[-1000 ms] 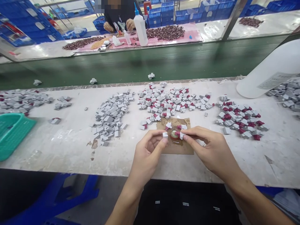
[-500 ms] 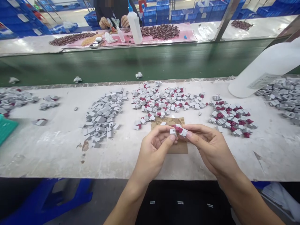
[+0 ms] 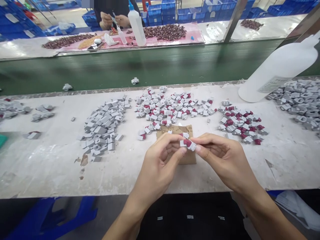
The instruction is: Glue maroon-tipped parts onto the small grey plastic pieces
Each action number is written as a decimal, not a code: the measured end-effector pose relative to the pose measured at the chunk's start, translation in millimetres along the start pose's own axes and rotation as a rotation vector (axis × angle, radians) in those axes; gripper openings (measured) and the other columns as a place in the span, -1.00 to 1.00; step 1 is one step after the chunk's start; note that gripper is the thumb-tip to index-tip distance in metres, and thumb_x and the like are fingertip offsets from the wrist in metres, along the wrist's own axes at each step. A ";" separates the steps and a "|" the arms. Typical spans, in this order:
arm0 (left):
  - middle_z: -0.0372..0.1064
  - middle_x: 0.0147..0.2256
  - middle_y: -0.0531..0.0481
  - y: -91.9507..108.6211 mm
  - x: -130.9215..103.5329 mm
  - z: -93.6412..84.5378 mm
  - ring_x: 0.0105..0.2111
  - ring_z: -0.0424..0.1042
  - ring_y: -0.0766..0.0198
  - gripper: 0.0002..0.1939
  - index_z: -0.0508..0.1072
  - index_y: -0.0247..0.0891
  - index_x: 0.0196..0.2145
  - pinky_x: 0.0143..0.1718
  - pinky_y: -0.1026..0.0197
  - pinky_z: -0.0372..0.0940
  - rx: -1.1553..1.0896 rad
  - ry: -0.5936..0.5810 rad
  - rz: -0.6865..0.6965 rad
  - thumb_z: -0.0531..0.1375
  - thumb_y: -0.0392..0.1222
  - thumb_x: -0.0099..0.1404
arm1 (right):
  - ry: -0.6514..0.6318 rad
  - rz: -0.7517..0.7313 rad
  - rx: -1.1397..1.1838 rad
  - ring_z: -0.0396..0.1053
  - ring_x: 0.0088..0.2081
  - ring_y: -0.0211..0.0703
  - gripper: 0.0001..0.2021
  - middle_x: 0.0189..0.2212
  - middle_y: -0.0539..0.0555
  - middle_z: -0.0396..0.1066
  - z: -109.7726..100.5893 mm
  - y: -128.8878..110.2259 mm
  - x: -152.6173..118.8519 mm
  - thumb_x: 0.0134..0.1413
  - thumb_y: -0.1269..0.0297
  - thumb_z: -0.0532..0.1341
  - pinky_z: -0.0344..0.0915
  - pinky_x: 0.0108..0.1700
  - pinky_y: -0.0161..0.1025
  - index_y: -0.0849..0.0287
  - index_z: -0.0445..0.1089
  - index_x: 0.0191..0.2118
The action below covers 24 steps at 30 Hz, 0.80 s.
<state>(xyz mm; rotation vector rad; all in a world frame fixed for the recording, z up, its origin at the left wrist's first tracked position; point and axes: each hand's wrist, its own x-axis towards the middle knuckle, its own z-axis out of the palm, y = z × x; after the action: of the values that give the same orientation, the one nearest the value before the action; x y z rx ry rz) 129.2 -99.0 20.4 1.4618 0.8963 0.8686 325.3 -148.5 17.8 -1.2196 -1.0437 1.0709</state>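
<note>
Left hand: thumb and forefinger of the left hand [image 3: 160, 161] clamped on a small light-grey block [image 3: 182, 143], other fingers curled in behind
Right hand: thumb and forefinger of the right hand [image 3: 222, 156] pinched on the far grey end of a maroon-and-grey plastic piece [image 3: 188, 143]
Held parts: block and piece meet end to end between the fingertips, above the cardboard pad [image 3: 188, 160]; whether they are fully seated I cannot tell
Cardboard pad: lies on the pale worktable [image 3: 57, 166]; another small grey-and-maroon part [image 3: 185, 135] shows just beyond the fingertips
Grey-block pile: to the left, loose plain grey blocks [image 3: 102, 128]
Maroon-and-grey piles: one beyond the pad [image 3: 172, 108], another to the right [image 3: 242, 125], near the tilted-looking white bottle [image 3: 275, 75]
Step in hand: by the look of the grip, fitting block and piece together
Next move: seems to call for straight alignment and an even squeeze from both sides
</note>
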 end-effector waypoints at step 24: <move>0.61 0.08 -0.16 38.0 226.4 -4.5 0.00 0.60 0.11 -0.88 0.67 -0.26 -0.02 0.12 0.08 0.49 0.833 0.041 -0.100 0.33 -0.26 0.54 | 0.203 -0.366 -0.323 0.64 -0.21 -0.07 -0.84 -0.23 0.04 0.66 -31.2 27.6 29.8 0.51 0.38 0.33 0.60 -0.17 -0.13 -0.03 0.67 -0.04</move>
<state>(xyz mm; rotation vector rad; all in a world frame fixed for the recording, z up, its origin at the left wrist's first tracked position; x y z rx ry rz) 225.2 105.0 64.1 2.0766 1.4479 0.4512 359.9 -123.8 -10.8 -1.2966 -1.2526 0.4980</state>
